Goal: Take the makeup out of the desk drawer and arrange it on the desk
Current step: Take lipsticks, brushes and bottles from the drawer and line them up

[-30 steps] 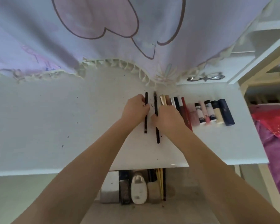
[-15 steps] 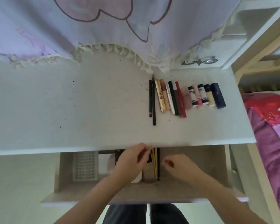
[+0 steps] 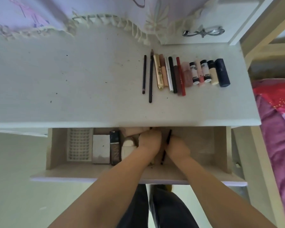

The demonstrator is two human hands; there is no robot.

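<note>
**Pencils in hand, heavier pieces waiting in the drawer**

Forearms reach in from the near edge, both hands down inside the open drawer (image 3: 56,145). The right hand (image 3: 178,148) is curled around a thin black pencil (image 3: 168,137) that slants up past its thumb side, its lower end poking out below the hand; the grip looks like a loose wrap rather than a fingertip pinch. The left hand (image 3: 149,139) is bunched close beside it, fingers tucked toward the back of the drawer under the desk lip, and I cannot tell whether it has closed on anything.

Just left of the hands lie a white rounded bottle (image 3: 127,145), a dark foundation bottle (image 3: 115,148), a pale compact (image 3: 100,148) and a white grid tray (image 3: 79,143).

The pencil should be light, stiff and slim, and likely to roll once set down, so holding it near the middle and laying it flat makes sense. The bottles are probably heavier and smooth-sided; a grip across the body rather than the cap seems safer. The compact may be hinged and fragile, best lifted by its edges.

Farther off, on the desk (image 3: 72,88), a row of makeup (image 3: 179,74) already lies side by side, two dark pencils (image 3: 147,74) at its left end, tubes and a navy bottle (image 3: 222,72) toward the right.
</note>
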